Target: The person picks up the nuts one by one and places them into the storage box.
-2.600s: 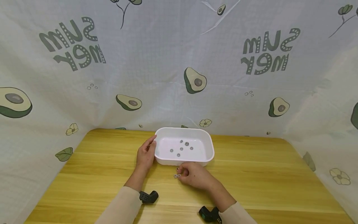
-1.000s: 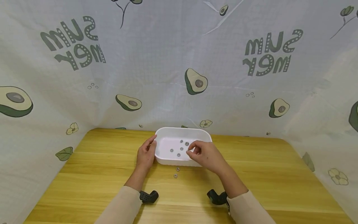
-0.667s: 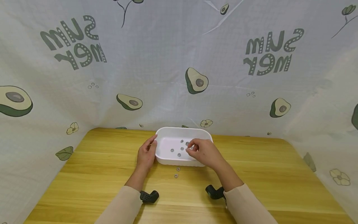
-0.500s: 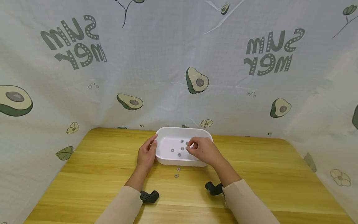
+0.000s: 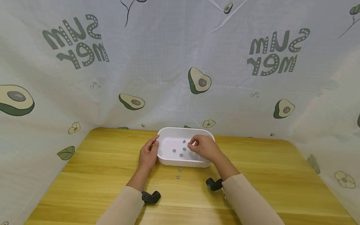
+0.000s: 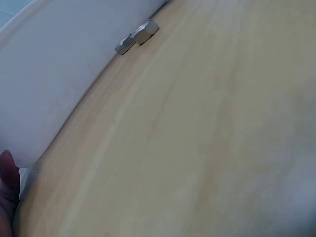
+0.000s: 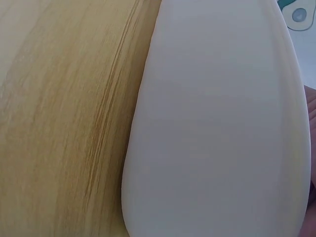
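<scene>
A white plastic tray (image 5: 182, 163) stands on the table, with several small metal hex nuts (image 5: 181, 155) scattered on its floor. At its left end my left hand (image 5: 148, 156) rests with fingers and thumb extended against the wall; a fingertip (image 6: 9, 170) shows by the tray's corner in the left wrist view. My right hand (image 5: 206, 147) is over the tray's right half, thumb and index finger pinching a nut that is mostly hidden by the fingertips. In front of the tray, two more nuts (image 6: 146, 32) lie on the table.
The wooden table (image 5: 112, 162) reaches back to a white curtain (image 5: 168, 47) printed with avocados. Seen from the right wrist, the tray's front wall (image 7: 212, 123) fills much of the view. Black wrist cameras (image 5: 152, 197) sit at both cuffs.
My right hand has picked a nut off the table before the tray and carried it up over the tray, then slightly farther back. My left hand has stayed at the tray's left end.
</scene>
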The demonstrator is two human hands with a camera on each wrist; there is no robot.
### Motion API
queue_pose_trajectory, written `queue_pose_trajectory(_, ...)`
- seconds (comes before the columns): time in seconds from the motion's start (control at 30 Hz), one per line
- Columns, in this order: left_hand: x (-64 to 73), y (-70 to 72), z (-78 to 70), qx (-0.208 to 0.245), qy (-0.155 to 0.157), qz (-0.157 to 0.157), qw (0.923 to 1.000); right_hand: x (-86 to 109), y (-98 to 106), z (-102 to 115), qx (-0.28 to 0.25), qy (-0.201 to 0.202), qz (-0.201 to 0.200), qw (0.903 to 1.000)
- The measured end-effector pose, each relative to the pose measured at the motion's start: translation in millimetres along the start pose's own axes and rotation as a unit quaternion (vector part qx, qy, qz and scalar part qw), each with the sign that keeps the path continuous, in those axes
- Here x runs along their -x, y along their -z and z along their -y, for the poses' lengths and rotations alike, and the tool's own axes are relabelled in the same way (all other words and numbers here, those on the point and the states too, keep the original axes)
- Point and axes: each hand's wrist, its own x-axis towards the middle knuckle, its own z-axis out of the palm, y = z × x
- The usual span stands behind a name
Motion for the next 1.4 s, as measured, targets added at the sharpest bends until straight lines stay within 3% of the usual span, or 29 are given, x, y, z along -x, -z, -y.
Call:
queue_pose_trajectory(0.33,0.5,0.6,-2.0,-0.007,0.004,0.001,1.0000,1.7,1.7,3.1,-0.030,-0.041,0.005,0.9987)
queue_pose_trajectory(0.63,-0.3,0.9,-0.5,-0.013,0.010,-0.002,0.9999,5.7,0.9,8.3,-0.040,-0.047,0.005,0.9981)
queue_pose_trajectory(1.4,2.2,1.6,-1.8,-0.015,0.008,0.004,0.9998,50.0,-12.4,33.0,-0.098,-0.006,-0.016,0.9950)
